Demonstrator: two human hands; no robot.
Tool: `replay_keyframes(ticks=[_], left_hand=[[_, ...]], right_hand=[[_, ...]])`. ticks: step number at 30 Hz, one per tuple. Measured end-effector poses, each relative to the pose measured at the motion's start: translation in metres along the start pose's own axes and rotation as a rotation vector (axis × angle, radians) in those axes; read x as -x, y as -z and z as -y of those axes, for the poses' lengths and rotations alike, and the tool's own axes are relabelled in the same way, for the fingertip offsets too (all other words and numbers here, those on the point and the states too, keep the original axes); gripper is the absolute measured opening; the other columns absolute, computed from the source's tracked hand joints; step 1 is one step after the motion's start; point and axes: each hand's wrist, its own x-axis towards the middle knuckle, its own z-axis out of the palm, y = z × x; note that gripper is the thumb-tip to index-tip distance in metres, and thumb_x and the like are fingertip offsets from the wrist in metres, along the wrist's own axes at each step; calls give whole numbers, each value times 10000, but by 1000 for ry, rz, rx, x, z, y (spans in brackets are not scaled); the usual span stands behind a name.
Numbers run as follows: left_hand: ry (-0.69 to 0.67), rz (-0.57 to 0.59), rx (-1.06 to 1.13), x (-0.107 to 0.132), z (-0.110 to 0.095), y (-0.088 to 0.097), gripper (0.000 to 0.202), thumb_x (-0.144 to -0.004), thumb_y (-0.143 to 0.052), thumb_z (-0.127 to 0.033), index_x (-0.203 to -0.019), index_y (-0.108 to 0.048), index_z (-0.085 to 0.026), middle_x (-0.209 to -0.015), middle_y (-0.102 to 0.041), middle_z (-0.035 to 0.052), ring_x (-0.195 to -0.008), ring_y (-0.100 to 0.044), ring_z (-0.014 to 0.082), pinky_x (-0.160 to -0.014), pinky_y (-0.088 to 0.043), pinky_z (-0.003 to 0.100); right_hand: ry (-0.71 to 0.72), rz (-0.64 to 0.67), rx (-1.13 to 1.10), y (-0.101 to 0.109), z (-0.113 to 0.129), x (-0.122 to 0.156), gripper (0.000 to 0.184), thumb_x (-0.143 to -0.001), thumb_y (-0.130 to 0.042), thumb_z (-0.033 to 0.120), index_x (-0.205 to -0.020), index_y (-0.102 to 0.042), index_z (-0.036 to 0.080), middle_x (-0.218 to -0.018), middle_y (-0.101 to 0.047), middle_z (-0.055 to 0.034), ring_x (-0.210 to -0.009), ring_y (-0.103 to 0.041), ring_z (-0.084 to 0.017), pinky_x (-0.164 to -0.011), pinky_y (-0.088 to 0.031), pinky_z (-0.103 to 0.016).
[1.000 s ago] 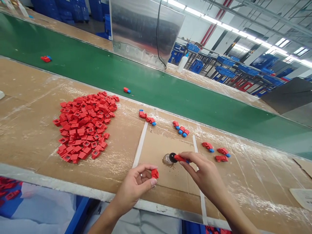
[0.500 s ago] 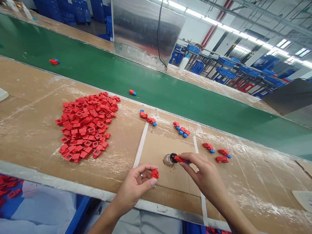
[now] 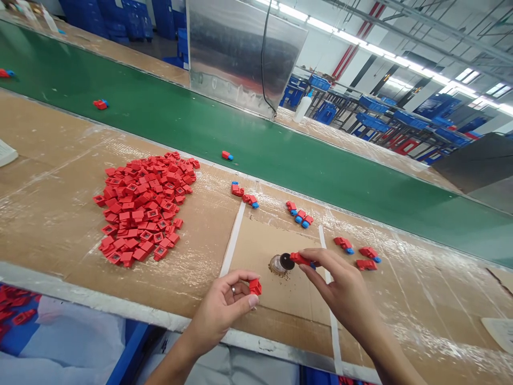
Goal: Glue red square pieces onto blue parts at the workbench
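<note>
My left hand (image 3: 222,305) pinches a small red plastic block (image 3: 255,286), its hollow side partly visible, between thumb and fingers above the cardboard. In my right hand (image 3: 334,278) is a red and blue plastic piece (image 3: 300,259), gripped by thumb and index finger. Its red end is right beside a round black disc (image 3: 287,261) on a small clear jar (image 3: 276,263); I cannot tell whether they touch. Brown specks surround the jar on a cardboard sheet (image 3: 260,235). To the left lies a large pile of red blocks (image 3: 146,206).
Beyond the worktop runs a green conveyor belt (image 3: 160,117), carrying a few red and blue pieces (image 3: 227,155). Several similar pieces (image 3: 300,215) lie along the worktop's far side. Below the near edge stands a blue bin (image 3: 124,353). A metal panel (image 3: 244,53) rises behind the belt.
Pieces on the belt have shifted right, and another has appeared at the far left. My right hand has drawn slightly right with its piece. The black disc looks more tilted toward me.
</note>
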Motion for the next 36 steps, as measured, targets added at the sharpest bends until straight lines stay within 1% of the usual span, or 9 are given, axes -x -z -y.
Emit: replay_keyframes(ticks=[8, 10, 14, 15, 18, 22, 27, 32, 36], left_hand=[[-11, 3, -5, -1, 7, 2, 339, -801, -737, -318, -1106, -645, -203, -824, -632, -7, -760, -546, 94, -747, -445, 234], [-15, 5, -9, 0, 8, 3, 336, -802, -737, -315, -1106, -647, -205, -823, -637, -7, -756, -549, 93, -743, -444, 232], [-14, 3, 5, 1, 7, 3, 340, -796, -742, -324, -1102, -653, -204, -831, -644, -3, -758, -543, 97, -739, -454, 234], [-15, 1, 9, 1, 7, 3, 340, -796, -742, -326, -1101, -655, -204, -834, -646, -1, -762, -544, 99, -740, -457, 236], [-14, 2, 22, 0, 7, 3, 340, -791, -745, -326, -1098, -659, -208, -857, -656, 8, -783, -556, 110, -744, -464, 243], [-18, 6, 21, -1, 8, 3, 338, -786, -749, -316, -1095, -665, -209, -864, -665, 13, -791, -565, 115, -754, -467, 247], [-10, 8, 30, -1, 8, 2, 341, -780, -755, -311, -1091, -663, -206, -880, -670, 16, -799, -576, 114, -759, -472, 246], [-4, 5, 45, 1, 7, 1, 330, -789, -745, -305, -1091, -661, -202, -872, -662, 13, -804, -576, 114, -771, -469, 250], [24, 8, 45, 1, 5, 0, 351, -779, -754, -302, -1099, -655, -195, -895, -671, 25, -834, -583, 124, -790, -460, 256]], right_hand=[[-1, -64, -26, 2, 4, -3, 124, -932, -597, 245, -1051, -631, 249, -1018, -693, -27, -896, -653, -171, -797, -531, -313], [-12, -109, -24, 2, 5, -3, 136, -929, -600, 248, -1061, -632, 245, -1017, -696, -39, -902, -654, -185, -810, -533, -335], [15, 0, -23, 1, 5, -3, 116, -948, -558, 277, -1015, -641, 233, -1012, -695, -54, -876, -659, -196, -761, -544, -341], [15, -10, -21, 2, 5, -2, 117, -946, -559, 278, -1016, -642, 234, -1013, -696, -55, -877, -661, -197, -763, -546, -343], [-24, -158, 1, 4, 5, -2, 141, -930, -586, 272, -1056, -641, 241, -1008, -703, -53, -905, -662, -208, -818, -541, -368], [-12, -65, -34, 2, 2, -1, 126, -934, -582, 274, -1038, -645, 237, -1022, -701, -49, -887, -662, -194, -785, -542, -342], [-12, -36, -33, -5, 1, 0, 114, -931, -593, 264, -1031, -640, 239, -1019, -695, -38, -920, -653, -189, -803, -531, -330], [-56, -152, -3, -4, 6, 4, 143, -922, -607, 255, -1061, -637, 249, -1014, -698, -35, -925, -647, -192, -835, -522, -345], [-101, -130, -99, -6, 20, 11, 145, -915, -611, 263, -1057, -637, 244, -997, -688, -43, -869, -646, -187, -776, -539, -322]])
